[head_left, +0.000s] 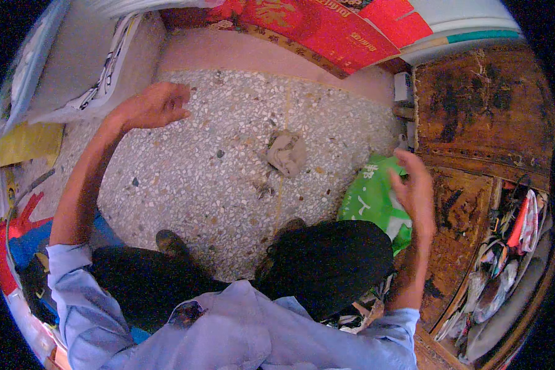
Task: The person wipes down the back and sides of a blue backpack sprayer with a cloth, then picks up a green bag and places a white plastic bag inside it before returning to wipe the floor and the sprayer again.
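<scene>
My left hand (156, 105) is held out over the terrazzo floor (212, 180), beside a plastic-wrapped item (108, 78) on the left. Nothing shows in it, and its thumb stands apart from the loosely bent fingers. On the other side, my right hand (415, 192) hovers at a green plastic bag (367, 194) with white writing. Its thumb and fingers are spread and slightly blurred; whether they touch the bag I cannot tell. Between the hands, a crumpled greyish-brown cloth or paper wad (286, 152) lies on the floor.
A worn wooden cabinet (481, 101) stands at right, with an open compartment (504, 259) full of bags and odds and ends. Red printed paper sheets (305, 32) lie across the far side. Near the cabinet is a small white box (402, 87). Blue and red items (32, 236) crowd the left.
</scene>
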